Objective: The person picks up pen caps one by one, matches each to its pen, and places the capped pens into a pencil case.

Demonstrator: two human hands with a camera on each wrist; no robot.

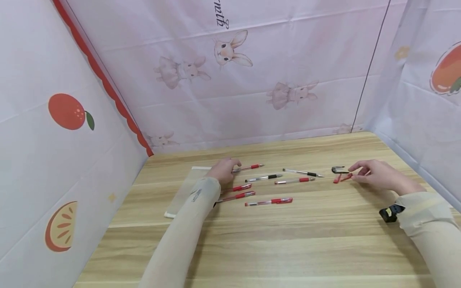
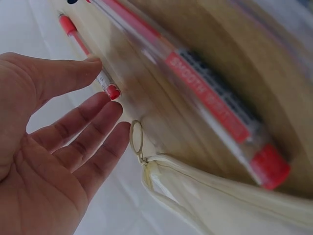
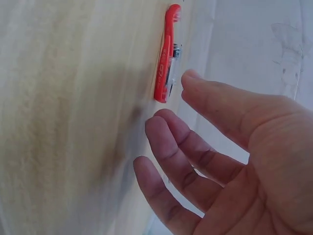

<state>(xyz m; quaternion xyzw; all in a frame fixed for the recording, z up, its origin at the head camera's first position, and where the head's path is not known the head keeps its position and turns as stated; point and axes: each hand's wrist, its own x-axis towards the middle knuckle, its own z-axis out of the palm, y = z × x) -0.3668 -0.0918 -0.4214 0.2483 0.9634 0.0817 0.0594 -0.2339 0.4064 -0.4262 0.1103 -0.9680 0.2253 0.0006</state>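
My left hand (image 1: 224, 170) is at the back left, fingers extended around the near end of a red gel pen (image 1: 248, 168). In the left wrist view, the thumb crosses in front of that pen (image 2: 105, 81), and the fingertips are right at its red end plug. Under the left forearm lies a cream-edged zip pouch (image 1: 181, 192), its pull ring (image 2: 136, 137) close to a fingertip. At the right, my right hand (image 1: 378, 175) hovers with loosely bent fingers beside red pen caps (image 1: 346, 177). One red cap (image 3: 166, 58) shows just beyond the thumb and fingertips.
Several red and black gel pens lie mid-table, among them a black pen (image 1: 263, 178), another black pen (image 1: 303, 173) and a red pen (image 1: 268, 202). Black caps (image 1: 338, 170) lie by the red ones. Printed cloth walls (image 1: 259, 120) border the wooden table (image 1: 288, 248).
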